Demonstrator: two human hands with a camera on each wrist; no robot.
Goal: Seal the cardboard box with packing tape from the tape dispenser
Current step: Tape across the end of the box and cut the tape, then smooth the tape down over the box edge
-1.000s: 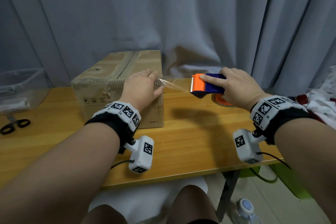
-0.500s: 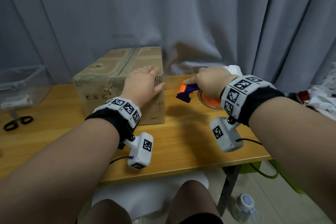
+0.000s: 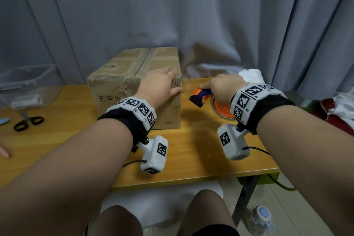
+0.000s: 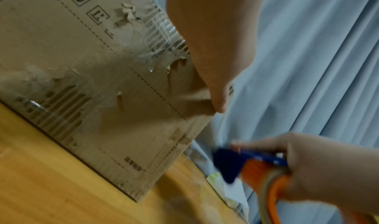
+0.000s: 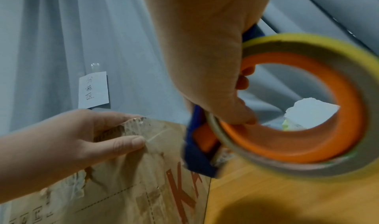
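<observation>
The brown cardboard box (image 3: 122, 74) stands on the wooden table (image 3: 191, 151), flaps closed, with old torn tape on it. My left hand (image 3: 175, 80) lies on its near right top corner, fingers straight on top and thumb (image 5: 131, 142) pressing clear tape onto the side. A short clear tape end (image 3: 185, 82) sticks out past that corner. My right hand (image 3: 210, 90) grips the orange and blue tape dispenser (image 3: 200, 97) just right of the box, nose tilted down. Its tape roll (image 5: 307, 146) hangs low over the table. I cannot tell whether the tape still joins the dispenser.
Black scissors (image 3: 28, 122) and a clear plastic bin (image 3: 24, 86) are at the far left. A grey curtain (image 3: 210, 25) hangs close behind the table. Crumpled white paper (image 3: 251, 74) lies behind my right hand. Red and white items (image 3: 341, 109) sit at the right; a bottle (image 3: 260, 218) stands on the floor.
One second ago the dispenser was held level with tape stretched to the box. My right hand has since swung it down and nearer the box. My left hand has stayed on the corner.
</observation>
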